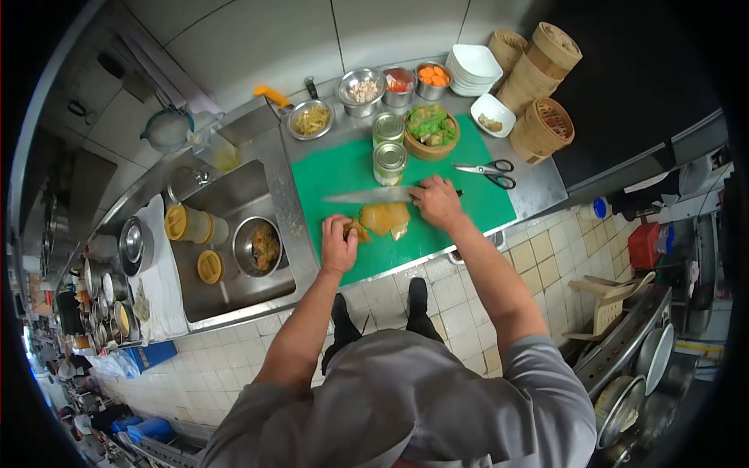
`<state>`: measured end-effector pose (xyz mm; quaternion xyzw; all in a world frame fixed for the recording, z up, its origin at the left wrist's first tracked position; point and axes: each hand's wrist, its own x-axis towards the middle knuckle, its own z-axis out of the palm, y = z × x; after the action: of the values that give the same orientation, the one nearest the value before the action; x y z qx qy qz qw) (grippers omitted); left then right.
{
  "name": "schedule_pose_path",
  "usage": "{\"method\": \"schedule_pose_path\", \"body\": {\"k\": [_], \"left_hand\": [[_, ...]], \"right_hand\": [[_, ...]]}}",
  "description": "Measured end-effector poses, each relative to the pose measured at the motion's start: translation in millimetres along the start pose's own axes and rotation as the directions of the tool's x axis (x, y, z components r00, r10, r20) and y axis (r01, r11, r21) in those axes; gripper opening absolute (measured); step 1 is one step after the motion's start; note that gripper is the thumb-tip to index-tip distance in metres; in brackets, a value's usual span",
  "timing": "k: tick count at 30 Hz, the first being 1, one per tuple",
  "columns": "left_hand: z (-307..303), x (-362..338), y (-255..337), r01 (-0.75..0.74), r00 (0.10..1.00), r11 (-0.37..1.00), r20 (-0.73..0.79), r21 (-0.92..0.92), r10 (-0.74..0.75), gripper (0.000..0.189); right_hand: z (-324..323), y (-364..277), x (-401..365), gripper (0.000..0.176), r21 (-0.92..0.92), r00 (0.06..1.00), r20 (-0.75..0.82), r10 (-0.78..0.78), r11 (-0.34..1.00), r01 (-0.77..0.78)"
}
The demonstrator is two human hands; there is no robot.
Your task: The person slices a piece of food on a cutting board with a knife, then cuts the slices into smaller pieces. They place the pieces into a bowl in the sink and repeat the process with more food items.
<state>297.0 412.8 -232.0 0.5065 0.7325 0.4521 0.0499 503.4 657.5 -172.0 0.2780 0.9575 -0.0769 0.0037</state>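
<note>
My right hand [437, 203] is closed round the handle of a kitchen knife [368, 195]. Its blade points left over the green cutting board [460, 222] and is blurred by motion. Just in front of the blade lie flat, wet, yellow-brown pieces of what looks like pickled vegetable [382, 219]. At their left end, my left hand [339, 243] has its fingers curled over a darker brown piece [359, 230]. Beyond the knife stand two tin cans [389, 162] and a bamboo steamer [432, 148] of green leaves. Scissors [493, 171] lie to the right.
Left is a sink [204, 300] with a metal bowl [259, 246] of brown food and yellow-lidded containers [187, 224]. Along the wall stand a strainer of shreds [311, 120], small metal bowls [362, 92], carrot slices [434, 76], white dishes [474, 69] and stacked steamers [538, 70].
</note>
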Motion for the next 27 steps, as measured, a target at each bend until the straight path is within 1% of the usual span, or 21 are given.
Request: {"method": "schedule_pose_path", "body": {"k": [1,2,3,4,5,7,8,9,11,12,13,15,16,17,19,20,21,23,24,26,27], "left_hand": [[0,1,0,-0.003,1.000,1.000,-0.002,-0.011,0.003,0.031],[1,2,0,-0.003,1.000,1.000,-0.006,-0.022,0.003,0.031],[2,2,0,-0.007,1.000,1.000,-0.019,-0.021,0.006,0.031],[3,2,0,0.011,1.000,1.000,-0.008,-0.017,-0.011,0.031],[1,2,-1,0.026,1.000,1.000,0.006,-0.011,-0.026,0.031],[1,0,-1,0.016,1.000,1.000,-0.002,-0.010,-0.016,0.031],[3,-1,-2,0.016,1.000,1.000,-0.004,-0.009,-0.017,0.032],[3,1,-3,0.015,1.000,1.000,-0.007,-0.009,-0.015,0.032],[0,4,-1,0.010,1.000,1.000,-0.002,-0.003,-0.010,0.032],[0,2,2,0.030,0.999,1.000,0.015,-0.002,-0.030,0.031],[0,1,3,0.032,0.999,0.999,0.006,-0.001,-0.032,0.031],[-2,4,2,0.003,1.000,1.000,0.010,0.002,-0.003,0.032],[-2,3,1,0.005,1.000,1.000,0.002,0.007,-0.005,0.032],[-2,3,-1,0.003,1.000,1.000,0.006,0.003,-0.003,0.032],[0,3,-3,0.009,1.000,1.000,0.000,-0.001,-0.009,0.033],[0,1,-5,0.011,1.000,1.000,0.013,-0.010,-0.011,0.033],[-2,4,-4,0.010,1.000,1.000,0.022,-0.019,-0.009,0.034],[-4,5,-2,0.020,1.000,1.000,0.016,-0.020,-0.020,0.033],[-4,4,0,0.030,0.999,0.999,0.017,-0.025,-0.029,0.033],[-2,2,-3,0.020,1.000,1.000,0.007,-0.023,-0.020,0.033],[-2,3,-4,0.001,1.000,1.000,-0.003,-0.020,-0.001,0.033]], "right_hand": [[-10,-10,4,0.048,-0.006,1.000,-0.012,-0.005,1.000,0.005],[-19,-24,8,0.057,0.238,0.968,-0.192,0.165,0.964,-0.117],[-37,-40,12,0.066,0.486,0.880,-0.311,0.358,0.856,-0.176],[-71,-58,16,0.081,0.436,0.939,-0.203,0.278,0.884,-0.168],[-71,-58,29,0.081,0.437,0.939,-0.212,0.271,0.886,-0.157],[-61,-51,67,0.085,0.133,0.984,-0.162,0.078,0.990,-0.057],[-53,-42,89,0.091,0.105,0.994,-0.089,0.071,0.993,-0.062],[-67,-44,102,0.091,0.104,0.992,-0.110,0.067,0.993,-0.056],[-106,-53,118,0.092,-0.052,0.986,0.164,0.011,0.999,-0.002],[-116,-50,126,0.090,-0.017,0.985,0.164,-0.051,0.998,0.054],[-109,-49,140,0.090,-0.021,0.985,0.162,-0.058,0.998,0.063],[-84,-52,174,0.088,0.030,0.995,0.027,0.093,0.995,-0.094],[-78,-62,187,0.087,0.003,0.982,-0.037,0.184,0.983,-0.184],[-72,-70,199,0.087,0.003,0.984,-0.037,0.176,0.984,-0.176],[-69,-82,220,0.087,0.068,0.913,-0.111,0.393,0.919,-0.388],[-67,-84,227,0.084,0.104,0.897,-0.128,0.423,0.905,-0.412],[-66,-85,238,0.084,0.102,0.901,-0.128,0.414,0.909,-0.403],[-66,-81,255,0.077,0.217,0.857,-0.119,0.501,0.856,-0.470],[-59,-76,265,0.077,0.213,0.860,-0.115,0.497,0.858,-0.467],[-33,-63,273,0.068,0.263,0.881,-0.208,0.425,0.892,-0.368],[-36,-63,261,0.068,0.260,0.884,-0.193,0.426,0.891,-0.373]]}}
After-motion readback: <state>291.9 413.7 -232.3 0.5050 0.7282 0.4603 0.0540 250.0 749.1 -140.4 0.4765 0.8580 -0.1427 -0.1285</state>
